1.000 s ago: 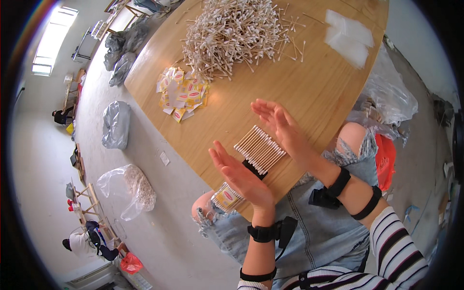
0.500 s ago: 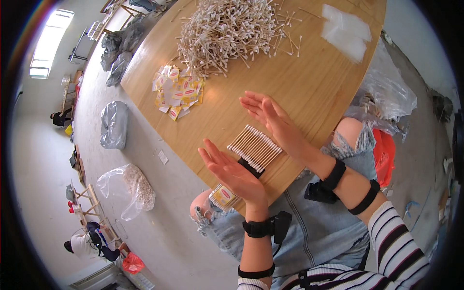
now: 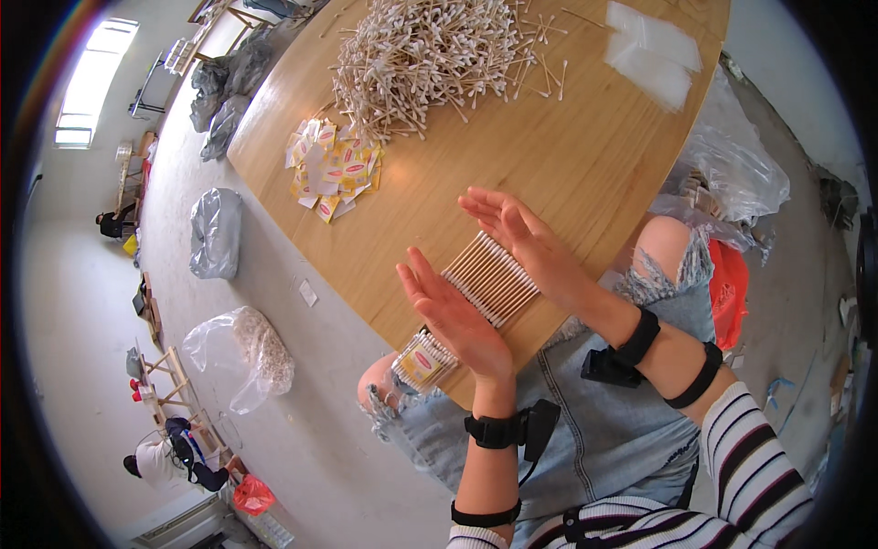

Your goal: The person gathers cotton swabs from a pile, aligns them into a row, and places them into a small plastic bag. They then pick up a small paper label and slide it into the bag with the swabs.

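Observation:
A single row of cotton swabs [image 3: 492, 277] lies side by side on the wooden table, between my two hands. My left hand [image 3: 453, 316] is held flat with fingers stretched, its palm side against or very close to the row's left ends. On the other side, my right hand [image 3: 540, 247] is also flat and open, beside the right ends. Whether either palm actually touches the tips, I cannot tell. Just left of my left wrist, a packed bundle of swabs with a yellow and white card [image 3: 422, 361] sits at the table's near edge.
A large heap of loose swabs [image 3: 425, 69] covers the table's far side, with a pile of yellow and white cards [image 3: 337, 171] nearer left. Clear plastic bags [image 3: 654, 55] lie at the far right. Filled bags [image 3: 216, 233] stand on the floor; other people sit far left.
My left hand has moved right and slightly away from me, up to the swab row, covering the black piece that showed beside it. My right hand has come slightly nearer.

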The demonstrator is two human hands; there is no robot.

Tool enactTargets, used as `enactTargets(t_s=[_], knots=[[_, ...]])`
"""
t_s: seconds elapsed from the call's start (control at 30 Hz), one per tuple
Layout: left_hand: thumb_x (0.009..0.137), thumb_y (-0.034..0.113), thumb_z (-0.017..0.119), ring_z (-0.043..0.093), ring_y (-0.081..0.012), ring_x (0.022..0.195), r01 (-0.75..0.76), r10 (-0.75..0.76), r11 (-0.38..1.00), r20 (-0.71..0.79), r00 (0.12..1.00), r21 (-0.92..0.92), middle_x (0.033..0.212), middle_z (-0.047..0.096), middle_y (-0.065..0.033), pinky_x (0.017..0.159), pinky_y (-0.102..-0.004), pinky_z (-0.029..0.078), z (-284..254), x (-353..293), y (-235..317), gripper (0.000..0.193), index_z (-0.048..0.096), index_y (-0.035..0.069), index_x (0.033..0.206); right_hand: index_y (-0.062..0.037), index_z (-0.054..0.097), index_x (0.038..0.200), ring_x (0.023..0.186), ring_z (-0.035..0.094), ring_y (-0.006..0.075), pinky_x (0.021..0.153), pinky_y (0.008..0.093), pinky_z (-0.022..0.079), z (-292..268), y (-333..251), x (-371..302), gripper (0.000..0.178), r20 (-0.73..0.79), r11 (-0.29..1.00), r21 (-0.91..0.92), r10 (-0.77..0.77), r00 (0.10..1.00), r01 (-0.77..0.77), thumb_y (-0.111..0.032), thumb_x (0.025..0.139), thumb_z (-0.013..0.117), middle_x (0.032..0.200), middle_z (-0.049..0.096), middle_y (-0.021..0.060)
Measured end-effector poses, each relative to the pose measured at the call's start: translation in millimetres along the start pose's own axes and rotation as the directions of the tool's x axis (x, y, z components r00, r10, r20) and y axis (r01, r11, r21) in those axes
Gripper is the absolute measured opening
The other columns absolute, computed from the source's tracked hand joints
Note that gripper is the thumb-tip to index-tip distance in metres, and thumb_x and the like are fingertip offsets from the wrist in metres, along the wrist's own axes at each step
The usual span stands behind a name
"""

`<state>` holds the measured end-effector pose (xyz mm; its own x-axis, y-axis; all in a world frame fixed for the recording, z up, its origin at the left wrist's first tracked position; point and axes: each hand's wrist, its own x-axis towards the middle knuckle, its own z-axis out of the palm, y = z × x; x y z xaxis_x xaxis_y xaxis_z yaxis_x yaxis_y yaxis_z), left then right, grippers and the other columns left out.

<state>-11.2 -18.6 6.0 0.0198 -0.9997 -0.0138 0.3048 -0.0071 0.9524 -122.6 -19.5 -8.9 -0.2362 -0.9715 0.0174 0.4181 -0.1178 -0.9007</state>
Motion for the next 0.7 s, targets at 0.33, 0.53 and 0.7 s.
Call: enactTargets(t_s=[0.33,0.53,0.7], knots=[[0.098,0.053,0.045,0.006,-0.0362,0.15,-0.361,0.013,0.379,0.385,0.923,0.852,0.16,0.011,-0.0249,0.12,-0.0465,0.006,-18,-16,14,0.087,0.009,-0.006,0.153,-0.0003,0.062,0.115,0.104,0.06,0.0157,0.09,0.0302,0.048,-18,-29,7,0.022,-0.027,0.864,-0.496,-0.111,0.993,0.083,-0.01,0.095,0.058,0.113,0.065,0.0093],[0.088,0.066,0.053,0.008,-0.04,0.149,-0.507,-0.127,-0.08,0.496,0.859,0.858,0.158,0.011,-0.0299,0.12,-0.0478,0.009,-8,-20,0,0.107,0.014,-0.014,0.148,-0.0003,0.065,0.103,0.082,0.062,0.0156,0.075,0.0286,0.05,-21,-25,5,0.015,-0.105,0.888,-0.452,-0.144,0.984,0.082,-0.006,0.09,0.06,0.094,0.066,0.0081],[0.09,0.063,0.053,0.007,-0.0422,0.149,-0.529,-0.125,-0.043,0.52,0.845,0.848,0.156,0.011,-0.0342,0.12,-0.0498,0.009,-7,-21,1,0.105,0.015,-0.018,0.146,-0.0007,0.065,0.098,0.078,0.061,0.0161,0.071,0.0288,0.049,-25,-33,3,0.012,-0.012,0.838,-0.54,-0.107,0.994,0.083,-0.006,0.087,0.062,0.09,0.064,0.0085]])
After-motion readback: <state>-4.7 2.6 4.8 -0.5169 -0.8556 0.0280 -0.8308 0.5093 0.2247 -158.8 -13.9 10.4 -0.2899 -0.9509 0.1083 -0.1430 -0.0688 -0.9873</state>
